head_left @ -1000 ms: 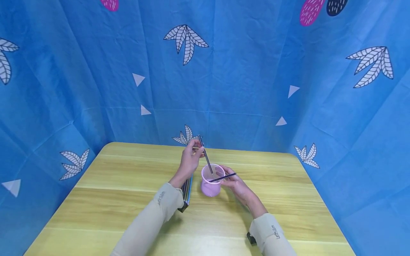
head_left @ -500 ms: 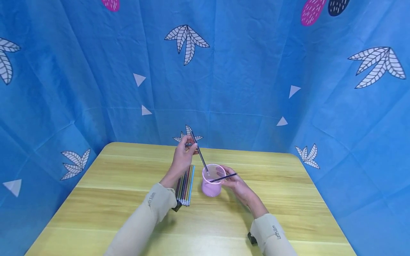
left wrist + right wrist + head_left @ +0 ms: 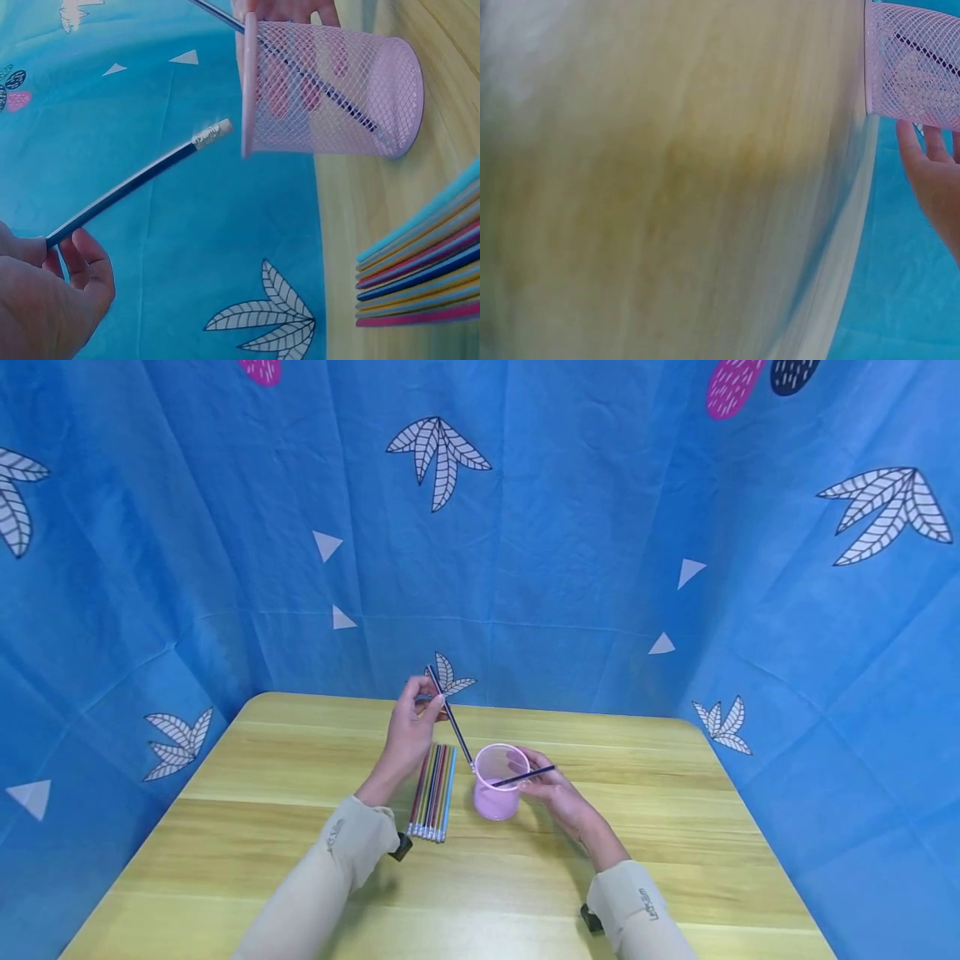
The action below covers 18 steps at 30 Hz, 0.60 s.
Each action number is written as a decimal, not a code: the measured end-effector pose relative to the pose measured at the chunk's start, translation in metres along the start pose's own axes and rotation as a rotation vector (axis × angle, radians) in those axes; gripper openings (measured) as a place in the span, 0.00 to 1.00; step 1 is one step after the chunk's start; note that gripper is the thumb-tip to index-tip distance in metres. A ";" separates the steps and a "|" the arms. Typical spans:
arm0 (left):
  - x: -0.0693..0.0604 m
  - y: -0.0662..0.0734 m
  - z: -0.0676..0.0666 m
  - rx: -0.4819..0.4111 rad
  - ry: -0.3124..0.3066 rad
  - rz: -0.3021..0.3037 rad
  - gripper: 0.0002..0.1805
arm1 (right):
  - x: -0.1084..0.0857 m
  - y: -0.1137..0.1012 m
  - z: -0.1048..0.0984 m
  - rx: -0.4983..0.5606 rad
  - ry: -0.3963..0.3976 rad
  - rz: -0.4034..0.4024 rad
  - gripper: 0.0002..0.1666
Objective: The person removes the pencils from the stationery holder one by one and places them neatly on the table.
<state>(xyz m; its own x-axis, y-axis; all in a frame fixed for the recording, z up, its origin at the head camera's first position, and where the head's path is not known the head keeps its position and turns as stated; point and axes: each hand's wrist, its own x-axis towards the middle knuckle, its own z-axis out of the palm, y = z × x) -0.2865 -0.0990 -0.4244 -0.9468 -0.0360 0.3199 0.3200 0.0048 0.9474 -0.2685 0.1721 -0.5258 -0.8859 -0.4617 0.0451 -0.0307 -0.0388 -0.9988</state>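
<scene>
My left hand [image 3: 411, 725] pinches a dark pencil [image 3: 124, 193] near its upper end, the eraser end slanting down toward the cup. In the left wrist view that eraser stands just outside the rim, apart from it. A pink mesh pencil cup [image 3: 495, 804] stands on the table, and my right hand [image 3: 557, 793] grips it from the right, fingers around the far side and thumb at the front. Inside the cup leans another dark pencil [image 3: 536, 772], its upper end sticking out over the rim toward the right hand.
Several coloured pencils [image 3: 432, 793] lie side by side on the wooden table [image 3: 300, 777], left of the cup, eraser ends toward me. A blue patterned cloth [image 3: 570, 527] hangs behind the table and along both sides.
My left hand has moved left with the pencil, whose eraser end has gone from over the cup's opening to outside its left rim. The right hand and cup stay almost still.
</scene>
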 end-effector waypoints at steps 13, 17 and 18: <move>-0.004 0.000 -0.031 0.065 -0.048 -0.012 0.10 | 0.003 -0.001 0.001 0.007 0.002 0.016 0.41; -0.005 -0.004 -0.038 0.081 -0.077 -0.028 0.09 | 0.003 -0.001 0.000 -0.007 0.002 0.022 0.41; -0.006 -0.006 -0.040 0.086 -0.085 -0.033 0.09 | 0.002 -0.001 0.000 -0.010 0.003 0.023 0.41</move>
<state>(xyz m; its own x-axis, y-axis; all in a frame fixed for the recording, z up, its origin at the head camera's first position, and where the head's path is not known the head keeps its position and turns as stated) -0.2815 -0.1389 -0.4324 -0.9576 0.0468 0.2842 0.2874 0.0906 0.9535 -0.2707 0.1714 -0.5251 -0.8877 -0.4599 0.0220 -0.0146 -0.0197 -0.9997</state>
